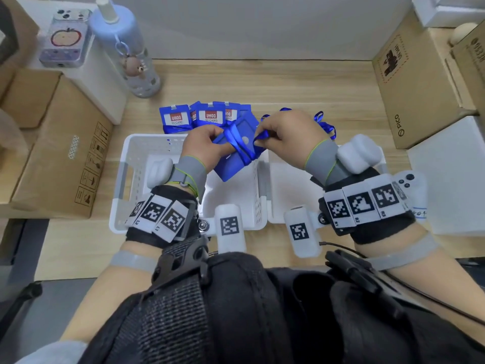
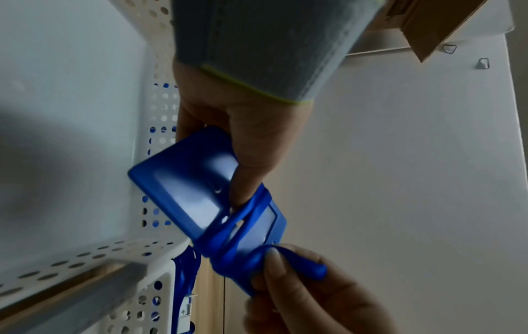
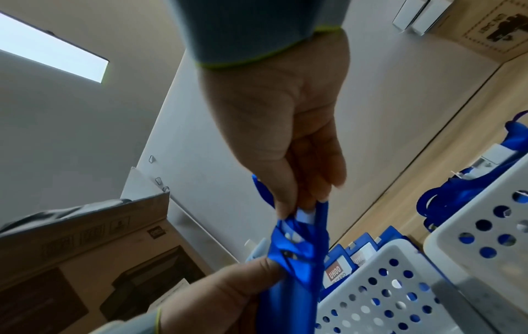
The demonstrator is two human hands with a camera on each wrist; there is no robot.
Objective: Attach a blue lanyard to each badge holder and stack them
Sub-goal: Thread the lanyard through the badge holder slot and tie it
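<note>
A blue badge holder point(image 1: 232, 158) hangs tilted above the left white basket point(image 1: 136, 153), with a blue lanyard point(image 1: 237, 144) wound round it. My left hand point(image 1: 203, 143) grips the holder point(image 2: 183, 187) by its upper edge, thumb on its face. My right hand point(image 1: 286, 131) pinches the lanyard's end point(image 2: 297, 263) at the holder's far corner; in the right wrist view its fingertips point(image 3: 300, 203) close on the ribbon point(image 3: 297, 246). Several more holders point(image 1: 181, 119) with red-and-white labels lie fanned behind the basket. Loose lanyards point(image 1: 325, 124) lie behind my right hand.
A second white basket point(image 1: 286, 185) stands to the right of the first. Cardboard boxes point(image 1: 63, 158) flank the wooden table point(image 1: 262, 82) on the left, and more boxes point(image 1: 417, 82) on the right. A pale blue bottle point(image 1: 126, 48) and a phone point(image 1: 65, 38) stand at the back left.
</note>
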